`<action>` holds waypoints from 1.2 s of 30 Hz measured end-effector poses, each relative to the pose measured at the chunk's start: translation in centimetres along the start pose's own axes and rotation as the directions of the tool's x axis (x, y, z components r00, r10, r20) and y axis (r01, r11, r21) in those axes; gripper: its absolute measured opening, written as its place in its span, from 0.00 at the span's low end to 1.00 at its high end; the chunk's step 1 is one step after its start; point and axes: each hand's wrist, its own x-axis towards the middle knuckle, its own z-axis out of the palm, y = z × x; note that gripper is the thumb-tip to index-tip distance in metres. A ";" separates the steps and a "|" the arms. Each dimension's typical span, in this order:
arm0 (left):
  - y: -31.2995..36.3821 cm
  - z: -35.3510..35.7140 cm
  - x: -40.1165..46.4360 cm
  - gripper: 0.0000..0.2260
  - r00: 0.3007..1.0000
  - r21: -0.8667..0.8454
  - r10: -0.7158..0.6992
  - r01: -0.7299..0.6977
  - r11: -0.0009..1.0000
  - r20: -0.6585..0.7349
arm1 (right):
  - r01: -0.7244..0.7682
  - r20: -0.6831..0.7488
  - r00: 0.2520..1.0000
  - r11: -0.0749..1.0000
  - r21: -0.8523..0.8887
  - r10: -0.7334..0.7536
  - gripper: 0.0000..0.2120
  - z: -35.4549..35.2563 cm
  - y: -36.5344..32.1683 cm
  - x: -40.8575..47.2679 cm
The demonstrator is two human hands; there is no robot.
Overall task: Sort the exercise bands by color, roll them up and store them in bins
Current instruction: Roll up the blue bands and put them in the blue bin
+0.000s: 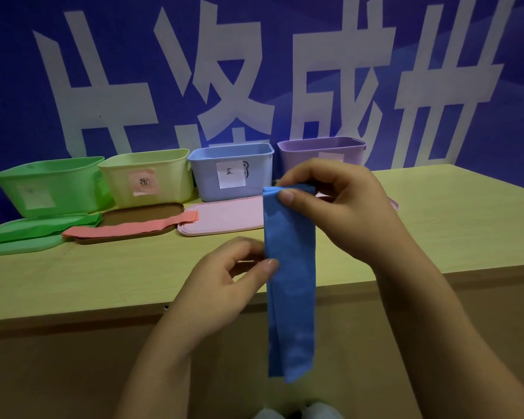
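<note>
A blue exercise band [289, 282] hangs straight down in front of the table edge. My right hand [336, 207] pinches its top end between thumb and fingers. My left hand [227, 282] pinches the band's left edge lower down. A pink band [127, 228] lies flat across a brown lid [146, 214]. A green band [40, 228] lies on a green lid [18, 244]. At the back stand a green bin [52, 186], a yellow bin [147, 176], a blue bin [232, 172] and a purple bin [321, 151], each with a paper label.
A pink lid [224, 217] lies flat in front of the blue bin. The wooden table [451, 225] stretches to the right. A blue wall with large white characters stands right behind the bins.
</note>
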 end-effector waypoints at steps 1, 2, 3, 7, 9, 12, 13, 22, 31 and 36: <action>0.2 -0.2 -0.1 0.08 1.000 -0.095 0.003 -0.004 0.995 -0.019 | 0.007 0.025 1.000 1.000 0.007 -0.007 0.06 0.0 -0.1 -0.2; 0.5 -0.3 0.0 0.12 0.999 -0.168 0.023 -0.031 0.985 -0.049 | 0.011 0.038 0.999 1.000 0.008 -0.012 0.06 0.0 -0.2 -0.5; 0.8 -0.3 0.0 0.15 0.996 -0.210 0.046 -0.061 0.976 -0.074 | 0.016 0.040 0.999 1.000 0.003 -0.016 0.06 0.2 -0.2 -0.7; 2.0 0.7 -0.1 0.12 0.989 -0.219 0.050 -0.080 0.973 -0.138 | 0.058 -0.041 0.997 0.997 -0.047 -0.060 0.03 1.4 0.1 -1.3; 2.0 1.1 -0.2 0.09 0.980 -0.197 0.034 -0.072 0.978 -0.195 | 0.076 -0.076 0.994 0.993 -0.089 -0.083 0.06 1.9 0.2 -1.6; 2.0 1.5 -0.6 0.05 0.968 -0.189 0.037 -0.086 0.978 -0.249 | 0.070 -0.108 0.991 0.996 -0.049 -0.075 0.07 2.4 0.4 -2.2; 2.0 1.6 -0.8 0.06 0.962 -0.214 0.024 -0.085 0.973 -0.273 | 0.050 -0.099 0.994 0.999 0.011 -0.049 0.07 2.5 0.5 -2.4; 1.6 1.3 -0.9 0.10 0.975 -0.325 0.034 -0.106 0.940 -0.221 | 0.005 -0.112 0.993 0.943 0.333 0.034 0.05 1.6 0.4 -3.7; 1.9 -0.1 -0.5 0.14 0.815 0.153 0.454 -0.429 0.890 -0.360 | 0.009 -0.091 0.996 0.943 0.333 0.023 0.09 1.3 0.8 -4.5; 2.0 0.5 -0.5 0.12 0.830 0.002 0.352 -0.390 0.921 -0.433 | 0.061 -0.137 0.990 0.962 0.265 -0.025 0.06 1.4 0.8 -5.1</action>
